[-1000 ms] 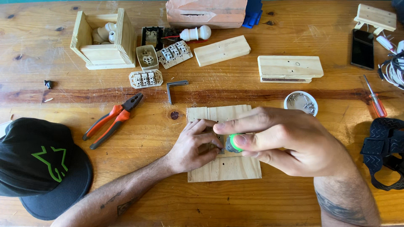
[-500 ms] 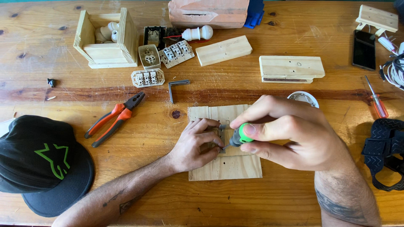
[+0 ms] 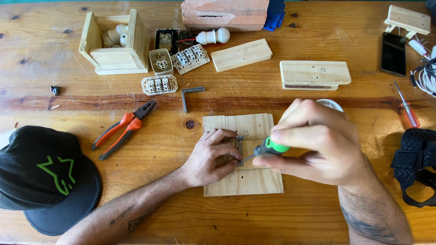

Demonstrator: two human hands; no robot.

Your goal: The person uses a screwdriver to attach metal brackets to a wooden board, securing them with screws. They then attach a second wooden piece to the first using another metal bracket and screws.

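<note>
the right hand (image 3: 320,143) grips a green-handled screwdriver (image 3: 265,149), its tip at a small metal bracket (image 3: 239,144) the left hand (image 3: 213,156) pins to the wooden board (image 3: 245,179) mid-bench; best keep the blade square, pressing steadily.

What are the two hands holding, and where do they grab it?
Right hand grips a screwdriver by its green handle. Left hand pinches a small metal bracket against the wooden board.

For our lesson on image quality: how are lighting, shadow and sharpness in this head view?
Head view: even, soft light on the wooden table, faint shadows beneath both hands; the right hand looms large near the lens; the pliers and black cap look sharp; no strong glare.
</note>
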